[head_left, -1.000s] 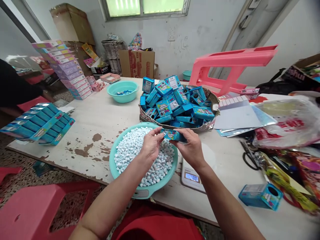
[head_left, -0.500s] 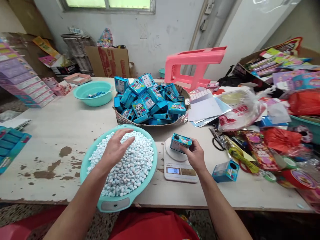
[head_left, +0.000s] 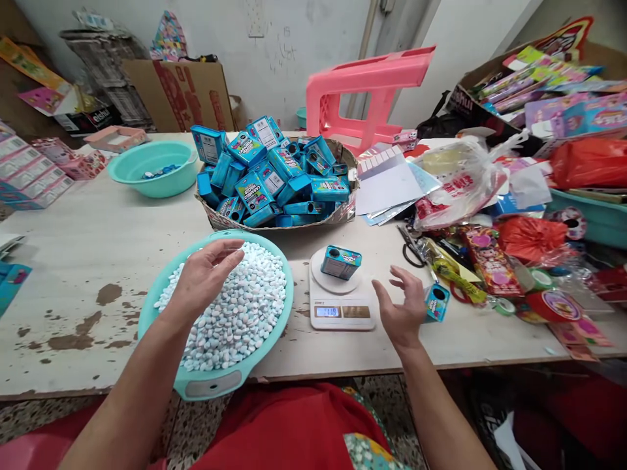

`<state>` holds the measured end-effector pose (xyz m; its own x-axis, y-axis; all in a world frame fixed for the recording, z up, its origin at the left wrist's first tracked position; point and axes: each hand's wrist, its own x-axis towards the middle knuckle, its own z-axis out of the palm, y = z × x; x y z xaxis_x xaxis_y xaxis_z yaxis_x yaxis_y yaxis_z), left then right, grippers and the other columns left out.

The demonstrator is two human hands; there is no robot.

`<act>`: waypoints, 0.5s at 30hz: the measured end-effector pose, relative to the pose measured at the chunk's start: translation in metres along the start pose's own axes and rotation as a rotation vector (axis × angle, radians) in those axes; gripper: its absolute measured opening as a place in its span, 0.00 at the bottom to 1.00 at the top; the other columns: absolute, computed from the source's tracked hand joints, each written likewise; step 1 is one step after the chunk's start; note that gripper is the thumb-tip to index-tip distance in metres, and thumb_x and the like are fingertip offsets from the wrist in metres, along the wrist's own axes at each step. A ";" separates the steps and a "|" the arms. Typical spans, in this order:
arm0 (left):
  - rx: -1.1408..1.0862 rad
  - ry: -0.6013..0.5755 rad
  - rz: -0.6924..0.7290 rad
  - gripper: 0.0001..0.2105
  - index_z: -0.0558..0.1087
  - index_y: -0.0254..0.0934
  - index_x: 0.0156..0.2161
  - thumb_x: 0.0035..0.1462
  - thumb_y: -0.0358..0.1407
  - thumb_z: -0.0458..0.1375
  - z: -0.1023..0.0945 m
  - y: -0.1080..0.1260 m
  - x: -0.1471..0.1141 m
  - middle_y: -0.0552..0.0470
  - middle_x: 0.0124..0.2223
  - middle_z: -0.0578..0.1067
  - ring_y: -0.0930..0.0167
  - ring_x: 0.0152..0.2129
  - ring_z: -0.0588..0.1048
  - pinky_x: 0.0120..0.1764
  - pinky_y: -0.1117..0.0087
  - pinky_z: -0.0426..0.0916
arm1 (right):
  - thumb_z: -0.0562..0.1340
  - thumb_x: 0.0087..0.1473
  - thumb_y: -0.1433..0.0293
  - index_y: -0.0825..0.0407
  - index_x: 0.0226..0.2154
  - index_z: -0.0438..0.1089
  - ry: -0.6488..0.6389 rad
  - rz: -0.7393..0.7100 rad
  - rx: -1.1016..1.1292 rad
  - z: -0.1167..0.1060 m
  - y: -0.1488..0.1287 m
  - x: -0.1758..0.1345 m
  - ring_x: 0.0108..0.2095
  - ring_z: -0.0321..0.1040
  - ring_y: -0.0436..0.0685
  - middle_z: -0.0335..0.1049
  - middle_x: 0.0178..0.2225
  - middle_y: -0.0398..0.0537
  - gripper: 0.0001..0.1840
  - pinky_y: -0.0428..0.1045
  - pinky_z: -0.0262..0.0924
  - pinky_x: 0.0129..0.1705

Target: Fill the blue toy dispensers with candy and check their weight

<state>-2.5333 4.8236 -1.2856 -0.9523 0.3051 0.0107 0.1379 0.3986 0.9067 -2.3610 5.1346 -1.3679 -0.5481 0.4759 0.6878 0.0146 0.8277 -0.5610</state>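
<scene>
A small blue candy tin (head_left: 341, 262) with a round hole in its top stands on the round plate of a white digital scale (head_left: 343, 313), whose display is lit. My right hand (head_left: 400, 307) is just right of the scale, fingers spread and holding nothing. Partly hidden behind it is a second blue tin (head_left: 437, 302) on the table. Over the turquoise basin (head_left: 289, 294) my left hand (head_left: 208, 274) hovers with thumb and fingers apart, nothing visible in it. Small white and pale blue candies (head_left: 235, 313) fill that basin.
Behind the basin, a cardboard tray (head_left: 274, 227) is heaped with blue tins (head_left: 255, 189). A smaller turquoise bowl (head_left: 151, 173) holds a few blue pieces. Scissors (head_left: 412, 248), a plastic bag (head_left: 458, 186) and mixed packets crowd the right. A pink stool (head_left: 372, 72) stands behind.
My right hand has let go of the tin on the scale and moved right, its fingers opening. The display has changed from zero. The view has shifted; my left hand stays above the candies.
</scene>
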 end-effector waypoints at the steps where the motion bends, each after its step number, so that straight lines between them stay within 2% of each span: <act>1: 0.020 -0.008 0.000 0.21 0.73 0.40 0.47 0.50 0.49 0.57 0.001 0.002 0.001 0.48 0.43 0.76 0.65 0.41 0.74 0.44 0.67 0.68 | 0.66 0.47 0.69 0.52 0.49 0.64 0.051 -0.065 -0.087 -0.010 0.000 -0.004 0.45 0.65 0.60 0.67 0.44 0.54 0.24 0.56 0.67 0.41; 3: 0.071 -0.027 0.011 0.21 0.73 0.41 0.47 0.51 0.50 0.57 0.004 0.006 0.002 0.49 0.42 0.77 0.65 0.40 0.74 0.43 0.67 0.68 | 0.67 0.46 0.71 0.52 0.48 0.65 0.120 -0.148 -0.223 -0.029 0.001 -0.012 0.44 0.66 0.61 0.68 0.42 0.54 0.25 0.58 0.66 0.42; 5: 0.128 -0.056 0.045 0.21 0.74 0.40 0.46 0.51 0.50 0.56 0.007 0.012 0.005 0.49 0.40 0.77 0.65 0.38 0.74 0.43 0.66 0.68 | 0.67 0.46 0.71 0.53 0.48 0.66 0.142 -0.164 -0.302 -0.043 0.002 -0.018 0.43 0.67 0.62 0.70 0.41 0.55 0.24 0.60 0.65 0.44; 8: 0.212 -0.121 0.123 0.21 0.74 0.40 0.45 0.53 0.51 0.54 0.013 0.021 0.009 0.48 0.41 0.77 0.64 0.37 0.74 0.43 0.65 0.68 | 0.66 0.49 0.70 0.52 0.47 0.67 0.059 -0.111 -0.292 -0.057 -0.011 -0.010 0.40 0.68 0.61 0.71 0.40 0.54 0.21 0.59 0.66 0.42; 11: 0.272 -0.167 0.202 0.21 0.74 0.39 0.45 0.54 0.51 0.52 0.018 0.026 0.014 0.47 0.43 0.76 0.64 0.39 0.74 0.43 0.64 0.68 | 0.63 0.52 0.70 0.49 0.48 0.66 -0.123 -0.142 -0.146 -0.071 -0.053 0.020 0.40 0.69 0.58 0.72 0.41 0.50 0.19 0.57 0.66 0.44; 13: 0.296 -0.180 0.246 0.21 0.73 0.38 0.45 0.54 0.50 0.52 0.020 0.028 0.017 0.47 0.43 0.76 0.64 0.38 0.74 0.43 0.64 0.68 | 0.64 0.52 0.71 0.47 0.50 0.65 -0.255 -0.269 -0.048 -0.084 -0.098 0.044 0.42 0.69 0.57 0.71 0.43 0.49 0.22 0.55 0.67 0.46; 15: 0.314 -0.188 0.273 0.20 0.73 0.38 0.45 0.54 0.50 0.53 0.023 0.030 0.021 0.47 0.43 0.76 0.65 0.37 0.74 0.42 0.64 0.68 | 0.64 0.51 0.69 0.43 0.48 0.67 -0.386 -0.404 -0.007 -0.098 -0.144 0.061 0.43 0.70 0.57 0.73 0.41 0.45 0.20 0.53 0.67 0.47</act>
<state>-2.5426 4.8613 -1.2681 -0.8076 0.5755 0.1286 0.4804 0.5156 0.7095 -2.3147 5.0737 -1.1996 -0.7780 -0.0223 0.6279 -0.2553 0.9244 -0.2835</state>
